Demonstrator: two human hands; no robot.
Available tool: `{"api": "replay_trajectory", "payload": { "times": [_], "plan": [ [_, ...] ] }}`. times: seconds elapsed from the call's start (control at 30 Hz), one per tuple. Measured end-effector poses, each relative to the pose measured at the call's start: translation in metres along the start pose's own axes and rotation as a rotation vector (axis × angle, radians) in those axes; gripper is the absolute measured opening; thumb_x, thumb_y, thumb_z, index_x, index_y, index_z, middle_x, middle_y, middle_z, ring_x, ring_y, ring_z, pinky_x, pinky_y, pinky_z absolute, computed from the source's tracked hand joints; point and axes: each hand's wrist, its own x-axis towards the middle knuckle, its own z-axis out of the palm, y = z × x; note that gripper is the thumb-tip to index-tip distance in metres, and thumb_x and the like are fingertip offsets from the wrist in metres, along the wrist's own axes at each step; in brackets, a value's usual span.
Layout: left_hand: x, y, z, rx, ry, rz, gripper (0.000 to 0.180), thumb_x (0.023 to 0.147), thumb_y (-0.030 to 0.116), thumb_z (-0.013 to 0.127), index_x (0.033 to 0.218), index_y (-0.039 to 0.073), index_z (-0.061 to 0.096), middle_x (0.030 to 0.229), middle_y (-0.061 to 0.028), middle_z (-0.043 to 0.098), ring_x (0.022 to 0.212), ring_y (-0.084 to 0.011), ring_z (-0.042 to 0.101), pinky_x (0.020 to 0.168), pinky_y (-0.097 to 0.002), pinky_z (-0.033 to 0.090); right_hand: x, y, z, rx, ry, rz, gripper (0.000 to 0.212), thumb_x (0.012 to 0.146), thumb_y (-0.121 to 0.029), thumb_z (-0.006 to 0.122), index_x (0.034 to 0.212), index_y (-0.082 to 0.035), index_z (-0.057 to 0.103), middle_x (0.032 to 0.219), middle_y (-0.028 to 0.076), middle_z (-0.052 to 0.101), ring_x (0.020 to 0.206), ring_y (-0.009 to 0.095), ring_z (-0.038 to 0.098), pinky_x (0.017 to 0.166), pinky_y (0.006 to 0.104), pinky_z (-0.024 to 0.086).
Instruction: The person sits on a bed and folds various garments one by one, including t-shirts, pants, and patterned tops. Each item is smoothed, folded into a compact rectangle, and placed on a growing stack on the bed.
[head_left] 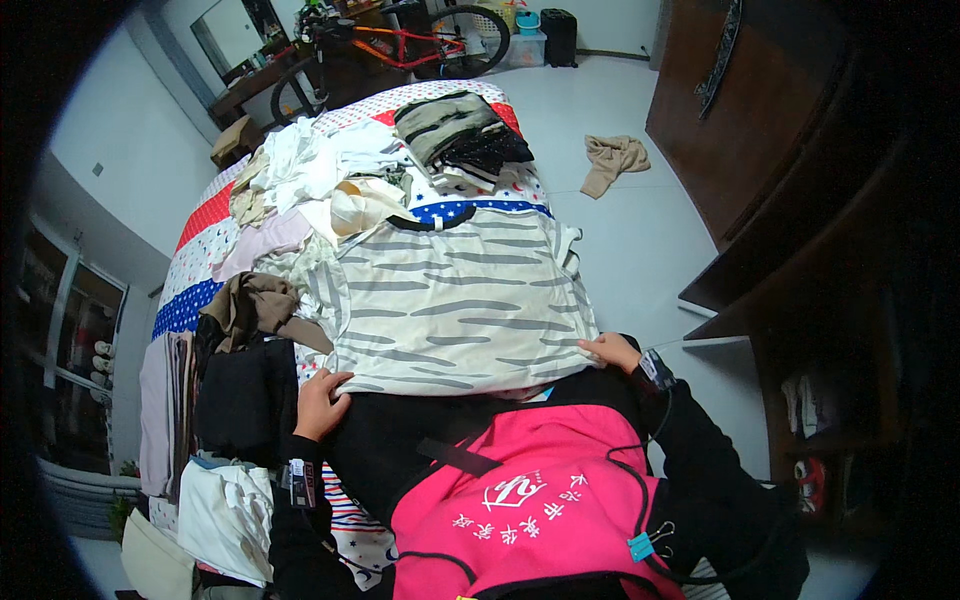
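Observation:
A cream T-shirt [460,300] with grey brush-like stripes and a black neckband lies spread on the bed in front of me, its neck pointing away. At its near left corner my left hand [322,403] is closed on the hem, thumb and fingers together. My right hand [612,350] pinches the shirt's near right edge. The cloth lies fairly flat between both hands, with small creases. Over my lap hangs a pink apron [530,480].
Left of the shirt are brown crumpled clothing [255,305], a folded black garment [247,400] and white clothes [225,515]. Beyond it lie a white clothes heap [310,160] and a dark folded stack [455,130]. A beige garment [612,162] is on the floor; a bicycle [400,45] stands behind.

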Motion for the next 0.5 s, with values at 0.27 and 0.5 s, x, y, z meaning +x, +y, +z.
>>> {"api": "replay_trajectory", "payload": {
  "times": [0.27,0.5],
  "plan": [
    [-0.007,-0.006,0.004,-0.373,0.019,-0.130,0.024,0.075,0.008,0.066,0.099,0.004,0.067,0.087,-0.0060,0.062,0.077,-0.0173,0.056,0.071,-0.0284,0.043,0.014,-0.027,-0.014,0.432,0.008,0.057,0.022,0.083,-0.022,0.061,0.093,-0.002,0.065,0.083,0.003,0.063,0.073,0.011,0.057,0.062,0.0273,0.046],
    [0.018,-0.006,-0.054,-1.077,-0.008,-0.348,0.015,0.087,0.008,0.059,0.099,0.000,0.062,0.085,-0.0029,0.064,0.078,-0.0102,0.059,0.073,-0.0233,0.046,-0.034,-0.126,-0.123,0.794,0.314,-0.470,0.013,0.090,-0.017,0.057,0.093,-0.005,0.058,0.083,-0.001,0.057,0.079,0.007,0.050,0.072,0.0222,0.039]
  ]
}}
